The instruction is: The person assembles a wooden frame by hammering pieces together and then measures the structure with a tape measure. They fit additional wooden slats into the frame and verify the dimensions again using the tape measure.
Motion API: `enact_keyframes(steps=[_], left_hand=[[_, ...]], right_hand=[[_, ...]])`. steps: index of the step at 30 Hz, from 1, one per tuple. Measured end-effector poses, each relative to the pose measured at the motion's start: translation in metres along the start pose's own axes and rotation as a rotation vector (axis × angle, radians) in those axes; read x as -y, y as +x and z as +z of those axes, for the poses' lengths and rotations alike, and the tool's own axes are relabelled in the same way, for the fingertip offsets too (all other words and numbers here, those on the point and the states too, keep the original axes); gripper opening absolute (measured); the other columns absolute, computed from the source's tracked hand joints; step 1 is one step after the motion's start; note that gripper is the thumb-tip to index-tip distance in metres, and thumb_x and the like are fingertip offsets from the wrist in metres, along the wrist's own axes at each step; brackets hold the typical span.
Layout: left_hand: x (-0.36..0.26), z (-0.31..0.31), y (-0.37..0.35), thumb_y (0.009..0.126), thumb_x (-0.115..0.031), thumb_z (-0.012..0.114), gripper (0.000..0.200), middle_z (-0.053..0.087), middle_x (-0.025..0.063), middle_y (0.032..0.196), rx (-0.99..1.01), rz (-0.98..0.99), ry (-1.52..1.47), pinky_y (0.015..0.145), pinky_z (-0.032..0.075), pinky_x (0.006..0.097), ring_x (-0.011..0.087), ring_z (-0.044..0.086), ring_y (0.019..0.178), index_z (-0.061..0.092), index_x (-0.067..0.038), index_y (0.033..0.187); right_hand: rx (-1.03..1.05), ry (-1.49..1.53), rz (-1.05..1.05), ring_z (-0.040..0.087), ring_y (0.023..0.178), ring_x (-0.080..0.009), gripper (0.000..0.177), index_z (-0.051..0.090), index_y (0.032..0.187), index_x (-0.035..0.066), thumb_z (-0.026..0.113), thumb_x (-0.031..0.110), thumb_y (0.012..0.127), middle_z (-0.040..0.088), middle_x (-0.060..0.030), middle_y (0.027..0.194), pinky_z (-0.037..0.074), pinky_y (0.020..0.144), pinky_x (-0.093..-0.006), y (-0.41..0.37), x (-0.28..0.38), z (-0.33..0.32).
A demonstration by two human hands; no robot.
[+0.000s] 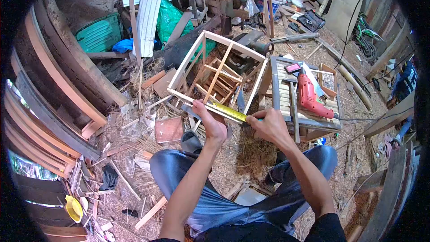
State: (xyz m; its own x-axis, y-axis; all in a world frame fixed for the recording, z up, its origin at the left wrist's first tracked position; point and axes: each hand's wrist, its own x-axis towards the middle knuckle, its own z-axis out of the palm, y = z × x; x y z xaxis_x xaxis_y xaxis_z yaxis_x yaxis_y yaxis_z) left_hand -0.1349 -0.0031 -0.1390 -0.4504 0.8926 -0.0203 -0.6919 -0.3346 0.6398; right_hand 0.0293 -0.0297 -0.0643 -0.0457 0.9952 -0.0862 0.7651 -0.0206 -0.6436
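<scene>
Apparent measuring: right hand [271, 127] grips yellow tape measure [228, 110] along open pale-wood frame [242, 48], left hand [211, 123] grasp unclear; reading likely calls for steadiness.

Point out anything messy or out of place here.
The floor stands out: shavings and wood scraps lie strewn around the legs, looking like uncleared waste. The drill lies on its side at the edge of the stand, its cord trailing off. The frame shows no obvious damage.

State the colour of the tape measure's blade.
Yellow: the tape measure's blade shows best in the head view, the only one here.
</scene>
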Motion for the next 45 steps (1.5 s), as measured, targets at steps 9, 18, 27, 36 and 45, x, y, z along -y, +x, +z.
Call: enact_keyframes(steps=[9,18,27,36,45], left_hand=[[-0.001,0.001,0.003,0.094,-0.059,0.042,0.046,0.041,0.0006,0.103,-0.034,-0.008,0.043,0.09,0.037,0.0327,0.0128,0.044,0.096,0.036,-0.015,0.106],[-0.002,0.006,0.001,0.096,-0.05,0.046,0.034,0.051,-0.0018,0.084,-0.107,0.034,0.052,0.072,0.046,0.0315,0.0113,0.052,0.078,0.044,-0.016,0.097],[-0.004,0.0,0.003,0.096,-0.044,0.05,0.034,0.044,0.0005,0.101,-0.078,-0.086,-0.015,0.086,0.04,0.0331,0.013,0.047,0.095,0.037,-0.017,0.112],[0.011,-0.02,0.019,0.094,-0.044,0.052,0.031,0.044,-0.0009,0.084,-0.133,-0.125,0.005,0.07,0.041,0.03,0.0126,0.047,0.077,0.039,-0.016,0.098],[-0.017,0.007,0.001,0.089,-0.045,0.048,0.036,0.032,-0.002,0.063,-0.161,-0.231,-0.036,0.049,0.03,0.0281,0.0117,0.032,0.052,0.032,-0.015,0.077]], right_hand=[[0.016,-0.004,0.017,0.066,0.059,-0.0207,0.033,0.073,0.094,0.003,0.066,0.033,0.082,0.068,-0.0144,0.068,0.053,0.063,-0.035,0.0,-0.003,0.005],[0.005,-0.044,0.02,0.065,0.058,-0.0185,0.032,0.074,0.093,0.004,0.065,0.033,0.083,0.068,-0.0105,0.065,0.053,0.062,-0.034,0.001,-0.005,0.009],[0.061,0.032,0.108,0.067,0.08,-0.0381,0.034,0.075,0.094,0.011,0.067,0.04,0.077,0.068,-0.0237,0.083,0.053,0.079,-0.0449,-0.001,0.0,0.005],[0.031,0.06,0.027,0.068,0.074,-0.0351,0.035,0.074,0.092,0.009,0.067,0.04,0.077,0.068,-0.022,0.078,0.054,0.076,-0.0414,0.015,-0.014,-0.01],[-0.059,0.107,0.1,0.068,0.07,-0.0298,0.035,0.075,0.088,0.011,0.065,0.041,0.075,0.069,-0.0162,0.073,0.053,0.072,-0.0387,0.106,-0.036,-0.062]])
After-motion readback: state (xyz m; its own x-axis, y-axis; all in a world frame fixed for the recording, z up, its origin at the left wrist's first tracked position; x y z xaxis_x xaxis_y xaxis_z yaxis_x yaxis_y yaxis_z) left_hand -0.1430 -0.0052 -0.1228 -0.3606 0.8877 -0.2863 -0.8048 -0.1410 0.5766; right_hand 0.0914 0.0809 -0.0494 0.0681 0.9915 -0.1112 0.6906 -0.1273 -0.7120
